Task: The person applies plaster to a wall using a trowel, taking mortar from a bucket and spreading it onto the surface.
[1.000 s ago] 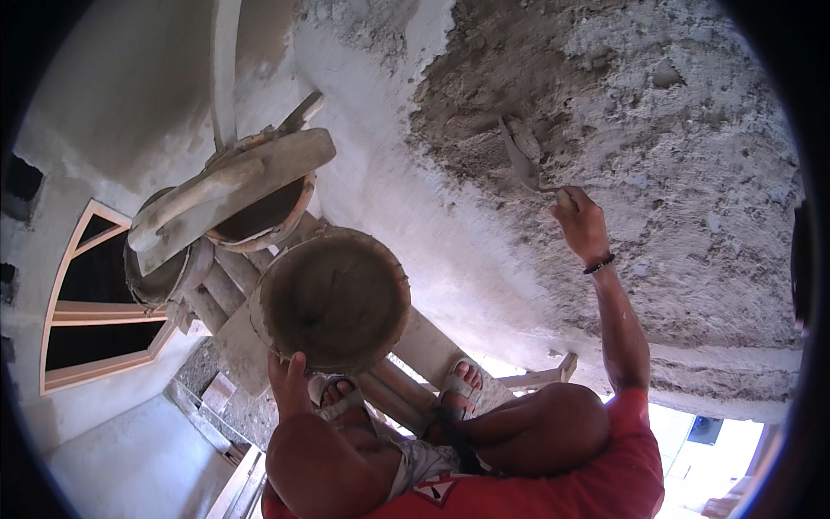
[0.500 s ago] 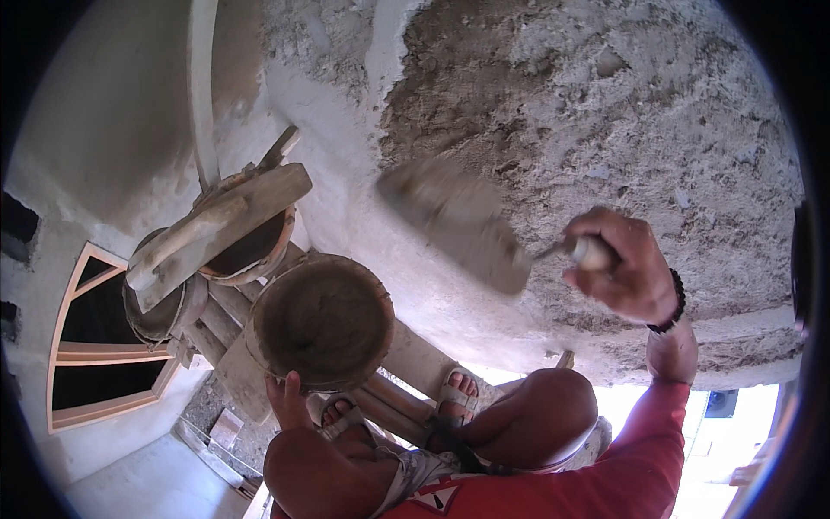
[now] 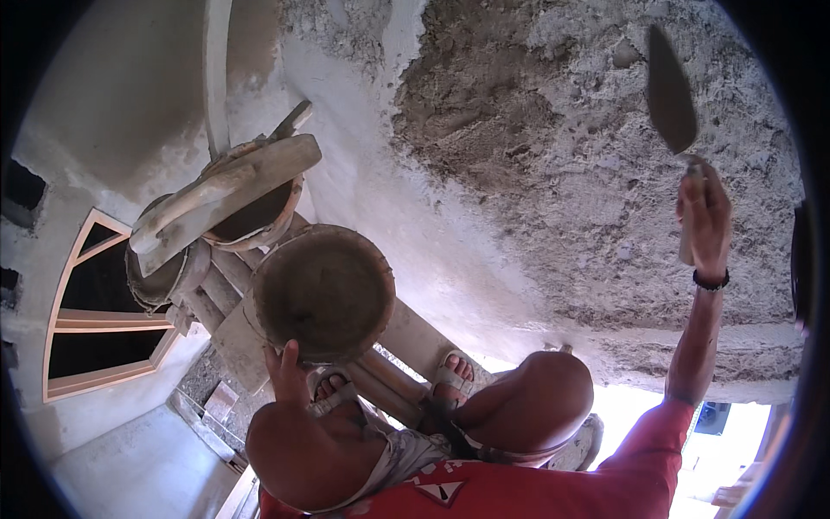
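My right hand (image 3: 707, 216) is closed round the handle of a trowel (image 3: 671, 91), arm stretched out at the right. Its dark pointed blade is tipped away from me in front of the rough wall (image 3: 553, 173). Darker damp mortar (image 3: 471, 95) covers a patch to the left of the blade. Low at the left, my left hand (image 3: 290, 374) has its fingers at the near rim of a round bucket (image 3: 386, 290), gripping it. Grey-brown mortar (image 3: 324, 294) lies inside. My knee hides part of that hand and its forearm.
Two more buckets, one farther back (image 3: 290, 227) and one at the left (image 3: 138, 290), carry a long wooden float (image 3: 298, 156) across their tops. Planks and poles (image 3: 411, 337) lie under my sandalled feet. A wooden window frame (image 3: 112, 322) stands at the left.
My right hand has swung the trowel up and to the right, from mid-wall to the far right. Its blade has turned from broadside to pointing away. My left hand stays at the bucket rim.
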`<state>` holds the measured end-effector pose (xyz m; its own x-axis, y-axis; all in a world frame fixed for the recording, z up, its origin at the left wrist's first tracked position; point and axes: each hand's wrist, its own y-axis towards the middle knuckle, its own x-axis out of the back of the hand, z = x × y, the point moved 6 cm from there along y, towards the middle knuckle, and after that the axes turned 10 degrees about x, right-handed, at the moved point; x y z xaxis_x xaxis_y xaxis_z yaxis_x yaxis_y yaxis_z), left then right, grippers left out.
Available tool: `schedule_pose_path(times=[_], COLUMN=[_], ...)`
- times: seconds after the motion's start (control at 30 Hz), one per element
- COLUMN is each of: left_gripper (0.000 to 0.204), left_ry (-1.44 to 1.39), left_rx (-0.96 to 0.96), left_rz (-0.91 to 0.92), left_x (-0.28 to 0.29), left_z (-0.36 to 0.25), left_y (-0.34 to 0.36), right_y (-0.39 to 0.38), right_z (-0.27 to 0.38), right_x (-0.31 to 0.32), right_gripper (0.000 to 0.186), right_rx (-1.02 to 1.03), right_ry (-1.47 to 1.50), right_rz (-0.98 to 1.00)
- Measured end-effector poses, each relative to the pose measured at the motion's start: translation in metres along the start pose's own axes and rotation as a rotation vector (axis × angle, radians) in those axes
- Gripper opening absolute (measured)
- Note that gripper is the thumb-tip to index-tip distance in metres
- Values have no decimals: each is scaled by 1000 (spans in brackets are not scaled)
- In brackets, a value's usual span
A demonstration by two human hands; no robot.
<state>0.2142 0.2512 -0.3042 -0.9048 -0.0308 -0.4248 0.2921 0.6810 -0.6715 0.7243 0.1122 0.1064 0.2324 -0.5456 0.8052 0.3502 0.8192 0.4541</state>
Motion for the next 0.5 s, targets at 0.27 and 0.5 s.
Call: schedule_pose_path(times=[0.27, 0.5], left_gripper=[71, 65], left_ry=[42, 43], left_rx=[-32, -102], left_rz=[3, -15], left_x=[-15, -5], left_z=[-11, -8], left_y=[-3, 1], right_y=[-78, -65], right_z=[85, 135], right_x=[-226, -328], right_gripper=[31, 24], right_rx=[455, 798], right_ry=[17, -489], right_rz=[884, 822])
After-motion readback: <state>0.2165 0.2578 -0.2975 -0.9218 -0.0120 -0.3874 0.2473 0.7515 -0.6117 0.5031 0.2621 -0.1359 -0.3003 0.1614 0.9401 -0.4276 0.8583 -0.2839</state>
